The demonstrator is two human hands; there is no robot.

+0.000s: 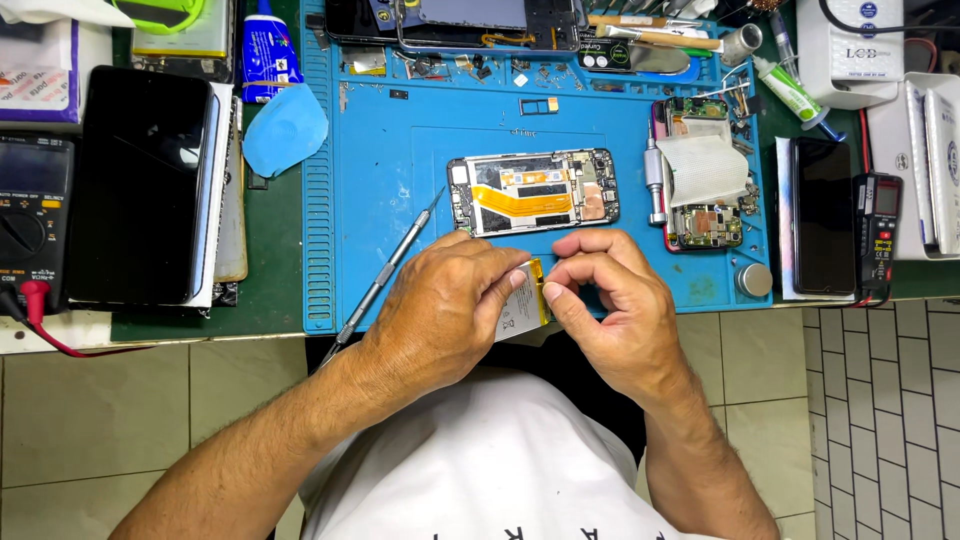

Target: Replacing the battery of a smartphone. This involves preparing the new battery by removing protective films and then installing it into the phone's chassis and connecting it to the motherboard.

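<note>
left hand | right hand | fingers pinch phone battery

Bright, even overhead light, colours saturated. Soft short shadows under both hands. Glare patches on dark screen far left of hands. Sharp focus at centre, slight wide-angle bending toward frame edges. No motion blur.
</note>
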